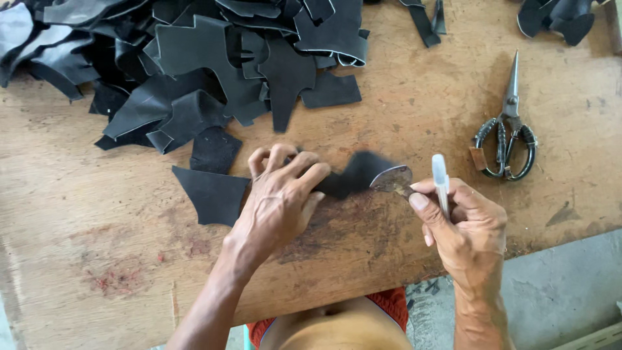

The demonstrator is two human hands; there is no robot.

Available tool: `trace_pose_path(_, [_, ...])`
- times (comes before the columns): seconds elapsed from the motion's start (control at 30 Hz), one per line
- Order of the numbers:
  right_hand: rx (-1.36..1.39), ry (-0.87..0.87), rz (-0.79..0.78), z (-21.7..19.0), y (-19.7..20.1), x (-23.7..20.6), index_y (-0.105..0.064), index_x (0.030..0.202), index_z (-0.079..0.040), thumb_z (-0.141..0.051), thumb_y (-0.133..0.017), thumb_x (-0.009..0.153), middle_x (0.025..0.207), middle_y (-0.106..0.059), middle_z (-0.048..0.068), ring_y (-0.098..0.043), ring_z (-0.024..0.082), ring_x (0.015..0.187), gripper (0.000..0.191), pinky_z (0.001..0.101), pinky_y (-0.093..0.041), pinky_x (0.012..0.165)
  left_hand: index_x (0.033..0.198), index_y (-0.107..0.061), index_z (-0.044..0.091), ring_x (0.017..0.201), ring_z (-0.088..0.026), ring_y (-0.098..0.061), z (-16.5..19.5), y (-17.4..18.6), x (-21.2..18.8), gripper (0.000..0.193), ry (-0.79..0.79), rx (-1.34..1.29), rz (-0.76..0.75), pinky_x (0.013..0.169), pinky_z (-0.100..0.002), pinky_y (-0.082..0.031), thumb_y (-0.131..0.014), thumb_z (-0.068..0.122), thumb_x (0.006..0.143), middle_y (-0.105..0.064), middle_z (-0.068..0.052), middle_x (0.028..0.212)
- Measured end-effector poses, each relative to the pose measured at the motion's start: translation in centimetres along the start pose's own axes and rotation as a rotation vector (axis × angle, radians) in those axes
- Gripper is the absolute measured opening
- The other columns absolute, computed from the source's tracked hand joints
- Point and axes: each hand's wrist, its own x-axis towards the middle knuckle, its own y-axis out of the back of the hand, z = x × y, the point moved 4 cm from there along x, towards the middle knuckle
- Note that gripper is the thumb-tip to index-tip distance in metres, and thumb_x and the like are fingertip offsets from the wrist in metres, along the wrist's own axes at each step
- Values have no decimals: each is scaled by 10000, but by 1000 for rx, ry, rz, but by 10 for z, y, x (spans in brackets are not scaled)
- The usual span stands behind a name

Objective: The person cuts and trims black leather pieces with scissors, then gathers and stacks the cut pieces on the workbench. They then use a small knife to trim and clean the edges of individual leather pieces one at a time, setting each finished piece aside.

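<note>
Nearest the near edge of the bench [78, 259], the left hand [282, 194] presses flat with fingers spread and curled onto a black leather piece [353, 175], pinning its left end to the wood. That piece runs roughly left to right, its long axis along the near edge, and its right end meets a grey, rounded template [392, 179]. Just right of it, the right hand [463, 223] is closed around a white pen [440, 181] held upright, thumb and fingertips touching the template's edge. Both hands are at the piece, one at each end. Scissors [508, 133] lie farther right, well apart; a heap of black cut pieces [194, 58] fills the far left.
</note>
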Motion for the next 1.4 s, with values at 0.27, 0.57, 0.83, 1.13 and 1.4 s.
trace_pose_path(0.27, [20,-45,98,17,8,5,-752,1067,-59,-107,-752,962,646,-576,-24,-489,37,512,115,204,-369,439,989,-635,74,876,-249,-542,35,-35,-15,335,175,32,-33,847,-449,-397,-811,315,837,-598,-107,899])
trace_pose_path(0.57, [-49,-121,-11,35,-12,6,-775,1022,-74,-187,-755,901,654,-657,-36,-505,39,466,167,213,-398,369,1109,-594,-14,868,-321,-529,69,-51,-39,477,368,-50,-4,795,-479,-392,-740,397,914,-554,-172,919])
trace_pose_path(0.83, [-266,-204,-112,42,-36,6,-791,943,-74,-216,-790,875,645,-629,-29,-469,43,531,156,233,-349,439,1219,-587,-35,947,-338,-561,82,-49,-52,489,287,-180,22,827,-473,-406,-756,298,902,-585,-181,1029])
trace_pose_path(1.13, [-341,-193,-132,39,-43,9,-765,904,-34,-174,-821,838,666,-649,-25,-530,41,600,165,231,-442,520,1250,-614,-49,1027,-336,-574,87,-59,-63,460,174,-250,24,896,-478,-419,-754,247,925,-609,-185,1153])
trace_pose_path(1.4, [-402,-263,-154,38,-45,14,-771,910,-48,-175,-825,821,664,-665,-26,-551,49,592,164,237,-460,523,1265,-757,114,1037,-248,-543,30,-28,-35,522,175,-74,105,844,-402,-440,-704,-41,769,-603,-111,1120])
